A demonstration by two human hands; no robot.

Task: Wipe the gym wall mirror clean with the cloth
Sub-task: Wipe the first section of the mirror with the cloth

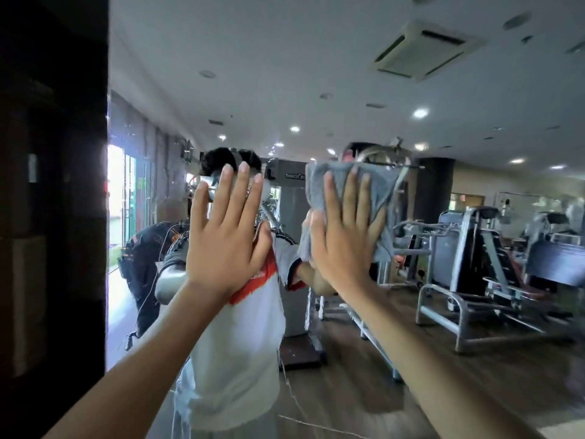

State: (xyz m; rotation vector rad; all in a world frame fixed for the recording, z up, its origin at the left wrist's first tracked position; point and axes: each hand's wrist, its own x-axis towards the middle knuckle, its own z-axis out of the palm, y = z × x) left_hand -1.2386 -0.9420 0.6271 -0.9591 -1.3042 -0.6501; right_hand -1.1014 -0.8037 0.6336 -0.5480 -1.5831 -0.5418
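The wall mirror (316, 74) fills most of the view and reflects the gym and a person in a white and orange shirt. My right hand (343, 236) presses a grey cloth (384, 191) flat against the glass at about head height, fingers straight and spread, thumb on the cloth's left edge. The cloth bunches above and to the right of the fingers. My left hand (226, 229) lies flat on the mirror to the left of the cloth, fingers straight, holding nothing.
A dark wall panel (50, 217) borders the mirror's left edge. The reflection shows weight machines (474, 264) at the right, a wooden floor (364, 375), a bright doorway (117, 191) at the left and ceiling lights.
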